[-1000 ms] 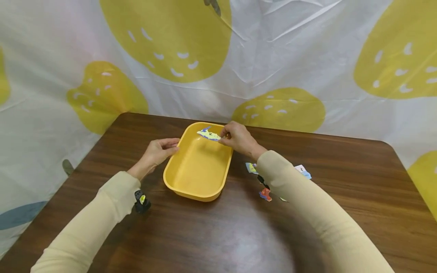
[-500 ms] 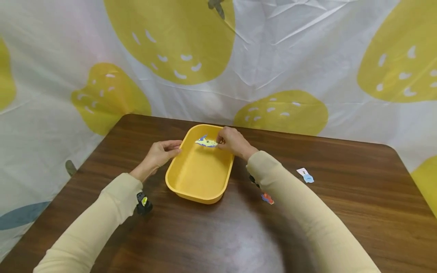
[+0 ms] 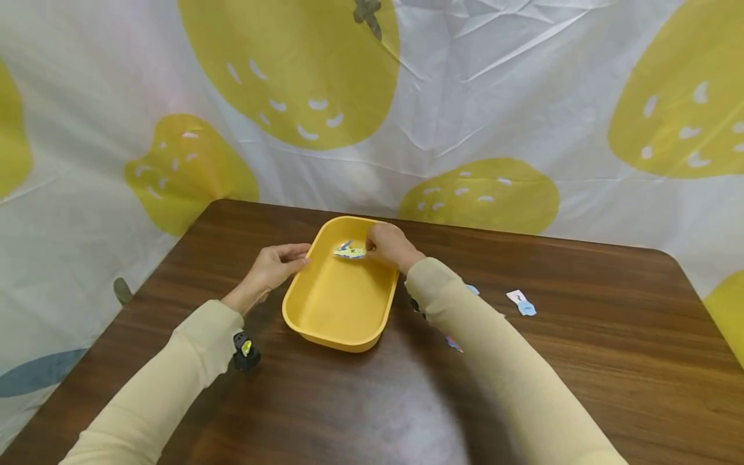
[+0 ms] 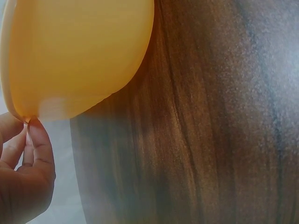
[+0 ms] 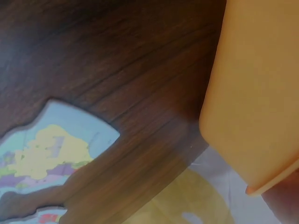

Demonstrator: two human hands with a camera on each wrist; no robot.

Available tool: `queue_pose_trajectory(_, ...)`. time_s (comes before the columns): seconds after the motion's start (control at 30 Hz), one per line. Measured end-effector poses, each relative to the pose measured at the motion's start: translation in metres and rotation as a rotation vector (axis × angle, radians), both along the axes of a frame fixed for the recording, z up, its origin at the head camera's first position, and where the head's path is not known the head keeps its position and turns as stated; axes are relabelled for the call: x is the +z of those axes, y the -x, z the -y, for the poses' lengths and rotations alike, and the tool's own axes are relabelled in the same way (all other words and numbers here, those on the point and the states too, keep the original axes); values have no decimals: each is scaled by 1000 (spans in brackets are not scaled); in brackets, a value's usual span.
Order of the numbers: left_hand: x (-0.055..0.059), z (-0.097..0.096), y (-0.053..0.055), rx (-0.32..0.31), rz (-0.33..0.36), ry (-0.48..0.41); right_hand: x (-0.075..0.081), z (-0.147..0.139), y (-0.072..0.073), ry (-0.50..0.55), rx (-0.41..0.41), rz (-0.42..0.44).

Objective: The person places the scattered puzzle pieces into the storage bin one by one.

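Observation:
A yellow plastic tub [image 3: 337,303] stands on the dark wooden table. My left hand [image 3: 268,271] pinches its left rim between thumb and fingers, which the left wrist view also shows at the tub's edge. Inside the tub, near its far end, is a flat pale-yellow and blue puzzle piece [image 3: 349,252]. My right hand [image 3: 391,247] reaches over the right rim and pinches the right end of this piece. In the right wrist view only a bit of the hand shows, behind the tub's wall [image 5: 252,93].
A white and light-blue puzzle piece [image 3: 522,303] lies on the table to the right. More pieces lie partly hidden under the right forearm; the right wrist view shows a large colourful puzzle piece [image 5: 51,149] beside the tub. A patterned cloth [image 3: 325,161] hangs behind the table.
My right hand has moved down and slightly left, lowering the puzzle piece deeper into the tub. The left hand keeps its hold on the rim.

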State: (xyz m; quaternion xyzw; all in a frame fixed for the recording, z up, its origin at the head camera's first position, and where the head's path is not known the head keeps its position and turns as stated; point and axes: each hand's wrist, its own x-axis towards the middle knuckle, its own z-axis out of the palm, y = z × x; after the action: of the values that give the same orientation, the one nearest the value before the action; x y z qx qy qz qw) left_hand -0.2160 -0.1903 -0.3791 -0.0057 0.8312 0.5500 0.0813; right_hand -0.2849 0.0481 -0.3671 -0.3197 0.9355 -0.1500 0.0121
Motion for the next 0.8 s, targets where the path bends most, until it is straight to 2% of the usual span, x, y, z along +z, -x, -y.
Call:
queue_pose_trajectory(0.53,-2,3,2,-2,-10,13,-2,16,4,-99,-113,129)
queue_pose_trajectory(0.8,-6,6,5,4,-11,13,-3,21,6,-38,-170,205)
